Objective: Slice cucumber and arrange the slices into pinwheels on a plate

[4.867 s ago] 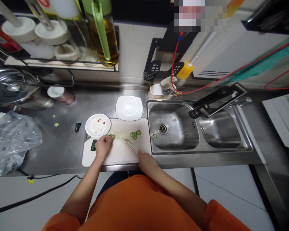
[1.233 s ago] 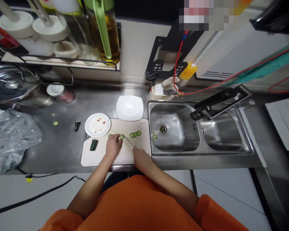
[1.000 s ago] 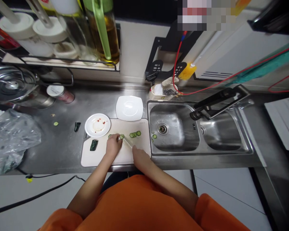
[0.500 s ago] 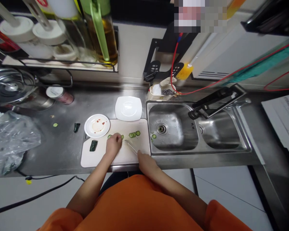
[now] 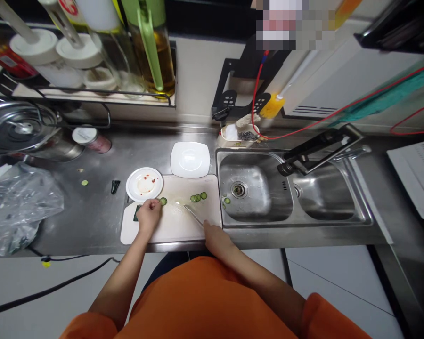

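At the cutting board [image 5: 169, 233] we list: right hand [image 5: 217, 238], gripping a knife [image 5: 195, 216]; left hand [image 5: 150, 218], fingers bunched at cucumber slice [image 5: 164, 201], hold unclear; slice row [image 5: 198, 197], apart.

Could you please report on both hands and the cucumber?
Right hand holding knife. Left hand at cucumber slice. Row of slices on cutting board. Dark green piece partly behind left hand.

My left hand [image 5: 149, 217] has shifted left across the board [image 5: 167, 231], and now partly hides the dark piece [image 5: 136, 213] that lay fully in view. The slice at mid-board is gone from there; a slice [image 5: 163, 201] now shows at my fingertips. My right hand [image 5: 217, 238] and the knife [image 5: 195, 216] have backed off rightward. The other slices [image 5: 198, 197], clumped at first, now lie in a row.
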Demonstrator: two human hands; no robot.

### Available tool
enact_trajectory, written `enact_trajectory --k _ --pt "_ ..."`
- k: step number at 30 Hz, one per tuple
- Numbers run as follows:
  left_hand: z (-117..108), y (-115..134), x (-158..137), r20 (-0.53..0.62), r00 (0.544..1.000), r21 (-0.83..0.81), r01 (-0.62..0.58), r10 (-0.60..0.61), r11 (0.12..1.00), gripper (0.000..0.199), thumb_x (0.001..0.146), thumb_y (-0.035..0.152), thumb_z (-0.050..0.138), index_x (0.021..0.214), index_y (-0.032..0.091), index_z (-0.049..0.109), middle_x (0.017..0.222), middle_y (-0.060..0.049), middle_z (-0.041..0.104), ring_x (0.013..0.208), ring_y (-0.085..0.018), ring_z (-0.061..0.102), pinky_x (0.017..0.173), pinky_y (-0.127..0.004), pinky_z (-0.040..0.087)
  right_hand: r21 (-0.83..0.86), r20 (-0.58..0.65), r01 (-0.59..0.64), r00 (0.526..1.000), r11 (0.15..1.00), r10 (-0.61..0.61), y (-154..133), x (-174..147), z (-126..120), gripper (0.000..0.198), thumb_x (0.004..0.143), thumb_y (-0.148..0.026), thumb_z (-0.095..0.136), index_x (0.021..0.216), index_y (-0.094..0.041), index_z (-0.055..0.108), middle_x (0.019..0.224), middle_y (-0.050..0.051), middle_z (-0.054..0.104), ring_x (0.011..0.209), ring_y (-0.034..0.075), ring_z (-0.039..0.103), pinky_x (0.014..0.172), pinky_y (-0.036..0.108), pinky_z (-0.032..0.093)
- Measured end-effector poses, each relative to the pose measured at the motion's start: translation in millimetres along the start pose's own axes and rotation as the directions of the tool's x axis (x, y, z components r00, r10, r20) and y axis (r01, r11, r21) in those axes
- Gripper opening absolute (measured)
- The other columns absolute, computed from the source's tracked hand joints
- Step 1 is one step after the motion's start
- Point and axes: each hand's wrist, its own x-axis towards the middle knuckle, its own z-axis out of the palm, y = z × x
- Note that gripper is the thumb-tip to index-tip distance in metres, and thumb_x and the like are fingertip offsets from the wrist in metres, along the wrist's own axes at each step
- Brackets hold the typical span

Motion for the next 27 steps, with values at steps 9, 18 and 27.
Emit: enact_trajectory --k 9,18,27 --pt "7 -10 -1 -0.029 0.983 0.137 -0.177 0.183 0.975 0.023 0.078 0.035 0.049 0.086 0.019 0.064 0.078 -0.004 0.068 0.07 -0.018 0.06 0.074 -0.031 0.044 -0.005 -0.012 0.004 1.0 1.0 -0.004 1 2 3 0.045 0.08 0.0 0.037 0.122 -0.013 0.045 0.099 0.015 0.066 0.098 0.023 0.062 0.074 0.03 0.048" --pt "22 27 1 0.197 0.888 0.045 -0.432 0.416 0.901 0.027 0.079 0.034 0.056 0.099 0.019 0.066 0.091 -0.006 0.067 0.074 -0.016 0.059 0.075 -0.029 0.047 -0.016 -0.04 0.018 0.999 1.0 -0.018 0 -1 4 0.045 0.083 0.0 0.037 0.125 -0.011 0.043 0.1 0.017 0.065 0.099 0.024 0.062 0.075 0.031 0.049" --pt "63 69 20 0.549 0.667 0.059 -0.631 0.503 0.773 0.024 0.071 0.015 0.059 0.092 0.02 0.068 0.082 -0.004 0.064 0.078 -0.017 0.058 0.075 -0.028 0.045 -0.008 -0.059 0.02 0.998 1.0 -0.021 1 2 9 0.039 0.085 0.0 0.033 0.121 -0.011 0.044 0.097 0.018 0.065 0.099 0.026 0.063 0.075 0.034 0.05"
